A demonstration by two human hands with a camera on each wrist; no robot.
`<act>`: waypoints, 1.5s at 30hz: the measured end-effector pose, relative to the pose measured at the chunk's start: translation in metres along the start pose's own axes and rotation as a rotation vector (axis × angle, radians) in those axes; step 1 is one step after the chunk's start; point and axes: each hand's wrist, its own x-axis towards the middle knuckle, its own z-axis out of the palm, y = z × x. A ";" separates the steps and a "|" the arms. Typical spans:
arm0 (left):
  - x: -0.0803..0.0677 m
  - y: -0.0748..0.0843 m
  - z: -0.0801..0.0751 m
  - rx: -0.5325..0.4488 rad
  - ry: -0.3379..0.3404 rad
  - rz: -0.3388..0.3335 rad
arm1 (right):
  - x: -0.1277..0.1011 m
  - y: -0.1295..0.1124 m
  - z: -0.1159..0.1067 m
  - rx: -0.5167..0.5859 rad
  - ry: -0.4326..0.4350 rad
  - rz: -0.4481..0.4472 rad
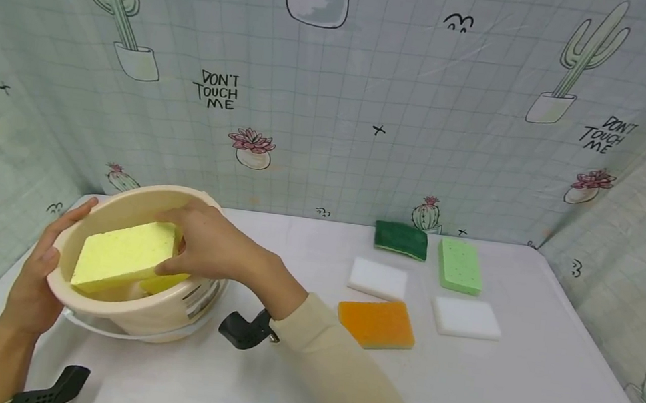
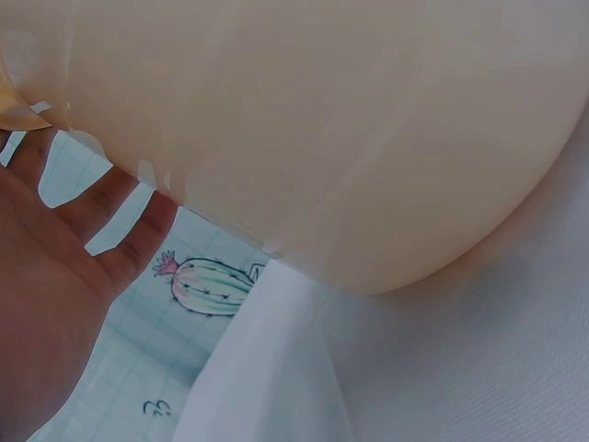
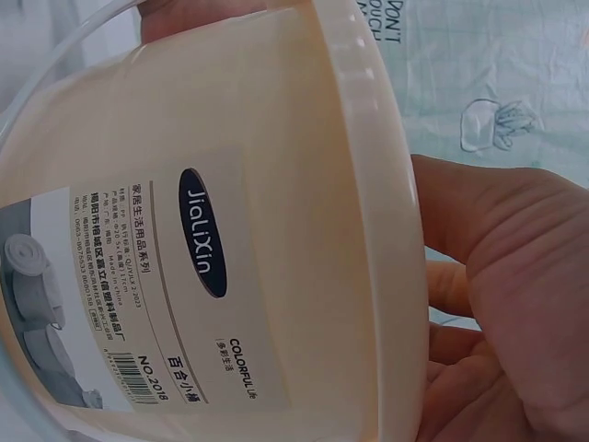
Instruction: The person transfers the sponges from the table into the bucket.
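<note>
A cream plastic bucket (image 1: 141,320) leans toward me on the left of the table, its mouth facing me. My left hand (image 1: 37,281) holds its left rim, thumb at the edge and fingers spread along the outside; the left wrist view shows those fingers (image 2: 143,239) against the wall. Inside the mouth, my right hand (image 1: 212,238) grips the right end of a thick yellow sponge (image 1: 123,254), thumb in front. Another yellow piece (image 1: 164,283) shows beneath it. In the right wrist view, the bucket's wall hides the sponge and part of the right hand (image 3: 525,295).
Right of the bucket lie a dark green scouring pad (image 1: 401,239), a light green sponge (image 1: 460,265), two white sponges, one left (image 1: 378,279) and one right (image 1: 466,318), and an orange sponge (image 1: 377,322). A printed cloth (image 1: 336,95) hangs behind the white table (image 1: 516,400).
</note>
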 end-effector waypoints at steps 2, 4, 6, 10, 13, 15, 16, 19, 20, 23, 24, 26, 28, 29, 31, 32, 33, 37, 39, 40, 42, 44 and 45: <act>0.000 0.000 0.000 -0.008 -0.001 0.006 | 0.001 0.000 0.000 -0.008 -0.004 0.001; -0.001 0.000 -0.001 -0.017 0.000 0.010 | 0.002 -0.001 0.000 -0.015 -0.007 -0.003; -0.001 -0.001 -0.001 -0.024 0.000 0.012 | 0.003 -0.001 0.001 -0.021 -0.015 -0.006; -0.002 -0.001 -0.002 -0.026 -0.007 0.016 | 0.003 -0.001 0.000 -0.052 -0.040 -0.007; -0.002 -0.001 -0.001 -0.026 -0.001 0.007 | 0.000 0.000 -0.002 -0.045 -0.059 0.010; -0.002 -0.001 -0.001 -0.021 0.013 -0.006 | -0.002 0.002 -0.004 -0.022 -0.056 0.024; -0.002 -0.001 0.000 -0.024 0.016 -0.009 | -0.003 0.003 -0.006 -0.010 -0.048 0.021; -0.002 -0.001 0.000 -0.024 0.023 -0.014 | -0.009 0.006 -0.011 0.023 -0.013 0.015; -0.001 -0.001 0.000 -0.026 0.021 -0.014 | -0.011 0.007 -0.013 0.042 0.000 0.010; -0.001 -0.001 0.000 -0.022 0.018 -0.018 | -0.017 0.012 -0.018 0.081 0.039 -0.005; -0.001 0.000 0.000 -0.019 0.017 -0.020 | -0.020 0.013 -0.019 0.091 0.054 -0.008; -0.001 0.000 -0.001 -0.013 0.020 -0.025 | -0.025 0.017 -0.022 0.111 0.083 -0.016; 0.000 0.001 -0.001 -0.009 0.019 -0.026 | -0.030 0.022 -0.024 0.121 0.108 -0.021; 0.000 0.001 -0.001 -0.008 0.019 -0.027 | -0.033 0.025 -0.025 0.131 0.122 -0.028; 0.000 0.001 -0.001 -0.008 0.019 -0.026 | -0.038 0.030 -0.026 0.151 0.144 -0.037; 0.000 0.001 -0.001 -0.009 0.013 -0.022 | -0.041 0.032 -0.027 0.159 0.154 -0.044; 0.000 0.000 -0.001 -0.010 0.012 -0.021 | -0.044 0.035 -0.028 0.167 0.163 -0.049; 0.000 -0.001 -0.002 -0.017 0.008 -0.012 | -0.055 0.046 -0.030 0.197 0.193 -0.047; 0.000 -0.001 -0.002 -0.018 0.008 -0.010 | -0.060 0.051 -0.031 0.212 0.204 -0.032; 0.000 -0.001 -0.002 -0.017 0.008 -0.010 | -0.062 0.054 -0.031 0.219 0.211 -0.027; 0.000 -0.001 -0.001 -0.014 0.007 -0.011 | -0.067 0.060 -0.031 0.231 0.225 -0.014; 0.000 0.000 -0.002 -0.012 0.005 -0.012 | -0.072 0.067 -0.031 0.248 0.242 -0.012; 0.000 0.000 -0.002 -0.012 0.003 -0.013 | -0.074 0.071 -0.031 0.254 0.250 -0.011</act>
